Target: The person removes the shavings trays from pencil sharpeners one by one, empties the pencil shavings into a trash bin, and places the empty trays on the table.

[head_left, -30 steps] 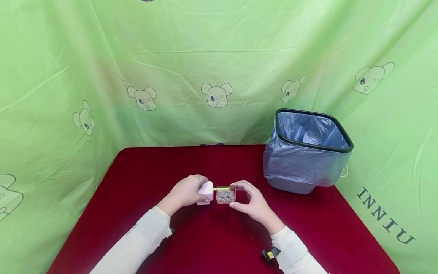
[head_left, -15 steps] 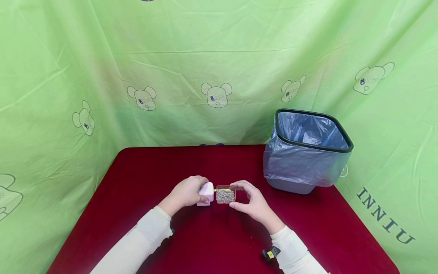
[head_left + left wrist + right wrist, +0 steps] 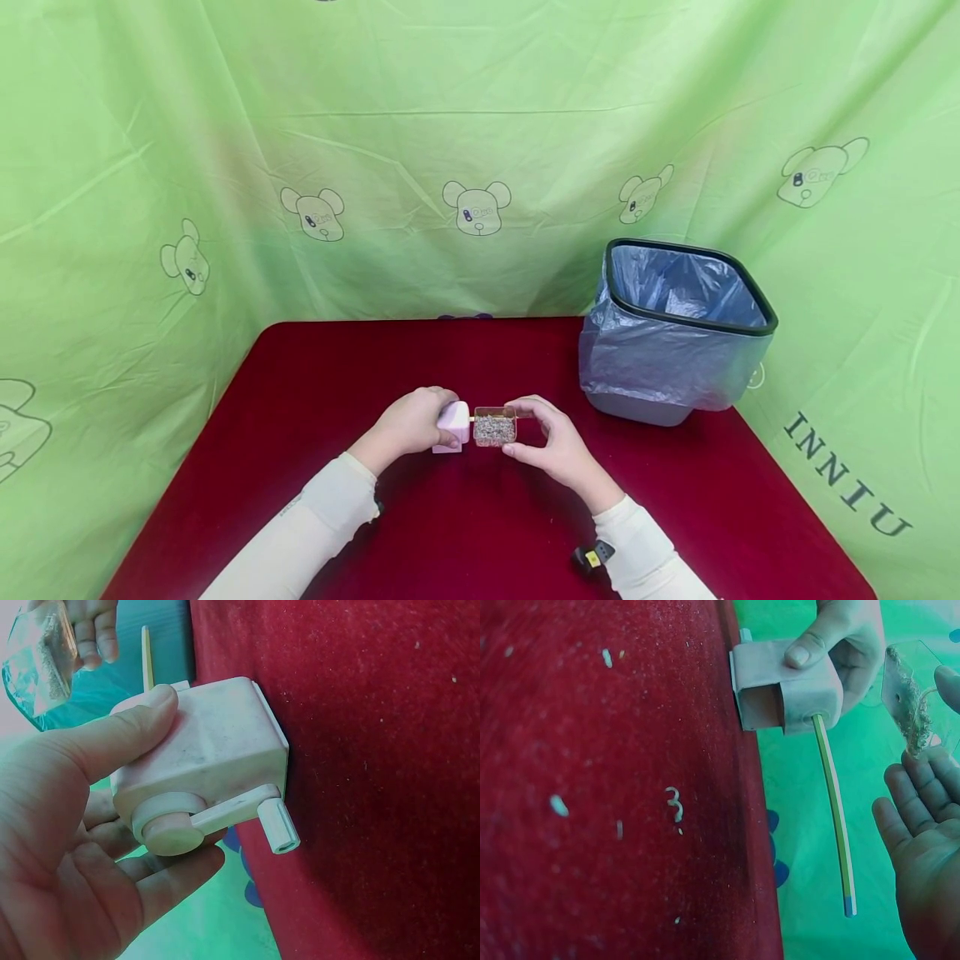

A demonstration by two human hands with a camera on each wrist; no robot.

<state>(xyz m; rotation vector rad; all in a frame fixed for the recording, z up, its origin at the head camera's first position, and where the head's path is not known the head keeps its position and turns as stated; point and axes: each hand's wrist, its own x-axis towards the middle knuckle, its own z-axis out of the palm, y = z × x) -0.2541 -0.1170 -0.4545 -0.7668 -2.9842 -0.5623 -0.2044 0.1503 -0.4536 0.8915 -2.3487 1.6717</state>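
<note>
My left hand [image 3: 411, 423] grips a pale pink crank pencil sharpener [image 3: 454, 422], the thumb over its top. In the left wrist view the crank handle [image 3: 277, 825] sticks out from one end, touched by no finger. A yellow-striped pencil [image 3: 832, 802] is stuck in the other end. Beside it, the drawer slot [image 3: 763, 706] gapes in the sharpener's side. Between thumb and fingers, my right hand [image 3: 551, 446] holds the clear shavings drawer [image 3: 495, 430], with grey-brown shavings inside. The drawer is apart from the sharpener, to its right; the pencil is partly hidden behind it in the head view.
At the back right of the dark red table [image 3: 390, 358] stands a grey bin [image 3: 637, 407] with a black rim and a bluish plastic liner [image 3: 675, 358]. Small pale crumbs [image 3: 559, 805] lie on the cloth. Green curtains [image 3: 480, 108] hang behind and at both sides.
</note>
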